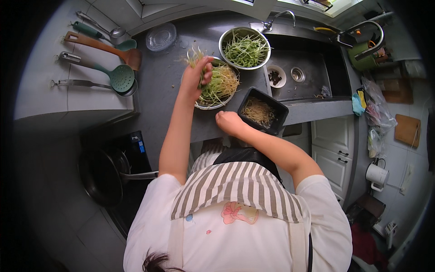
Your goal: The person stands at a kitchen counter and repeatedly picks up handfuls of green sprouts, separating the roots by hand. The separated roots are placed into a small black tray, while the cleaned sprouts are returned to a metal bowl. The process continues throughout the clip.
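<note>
My left hand (203, 73) grips a bunch of sprouts (195, 56), roots pointing up, over the left side of a metal bowl (213, 107) of rooted pea-like sprouts (221, 85). On the counter edge near that bowl rests my right hand (229, 122), its fingers curled; whether anything is inside them is hidden. A black plastic tray (280, 119) holding pale brown root trimmings (258, 112) stands just right of this hand. Behind, a second metal bowl (223, 56) is full of green sprout tops (245, 51).
A clear glass plate (161, 36) lies at the back left of the grey counter (153, 78). The sink (307, 86), with a small white bowl (281, 81) of dark pieces, is at right. Utensils, including a green skimmer (121, 78), hang left; a frying pan (100, 176) sits below them.
</note>
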### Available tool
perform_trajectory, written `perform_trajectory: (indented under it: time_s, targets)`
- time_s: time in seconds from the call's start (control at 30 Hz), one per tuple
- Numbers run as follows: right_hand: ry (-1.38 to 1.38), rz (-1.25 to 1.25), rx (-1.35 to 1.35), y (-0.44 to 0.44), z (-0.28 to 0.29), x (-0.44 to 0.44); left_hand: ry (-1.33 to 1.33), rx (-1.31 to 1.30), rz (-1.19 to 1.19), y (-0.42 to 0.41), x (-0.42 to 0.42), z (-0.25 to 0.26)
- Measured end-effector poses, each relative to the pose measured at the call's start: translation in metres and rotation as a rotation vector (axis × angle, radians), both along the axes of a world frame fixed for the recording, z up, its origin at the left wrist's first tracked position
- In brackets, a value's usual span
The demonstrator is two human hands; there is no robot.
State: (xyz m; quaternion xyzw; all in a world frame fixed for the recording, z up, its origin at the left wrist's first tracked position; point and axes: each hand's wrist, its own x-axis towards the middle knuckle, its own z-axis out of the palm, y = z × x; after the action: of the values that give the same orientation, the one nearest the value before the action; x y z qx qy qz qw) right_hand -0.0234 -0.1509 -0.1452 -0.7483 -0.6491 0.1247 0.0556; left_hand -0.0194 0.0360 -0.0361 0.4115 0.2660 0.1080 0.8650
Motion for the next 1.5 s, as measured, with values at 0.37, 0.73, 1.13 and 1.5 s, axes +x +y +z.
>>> perform_trajectory:
  time_s: [0.37,0.73,1.13,1.5]
  targets:
    - [0.097,0.007,0.297,0.009,0.023,0.009,-0.044,-0.290,0.026,-0.008,-0.079,-0.029]
    - [0.029,-0.584,0.663,0.002,0.091,0.160,-0.108,-0.215,-0.214,-0.069,-0.028,0.021]
    - [1.442,-0.810,0.933,-0.307,0.171,0.030,-0.059,-0.098,-0.764,-0.312,-0.013,0.049]
    - [1.326,-1.327,1.368,-0.624,0.193,-0.064,-0.111,0.095,-1.225,-0.638,-0.028,0.068]
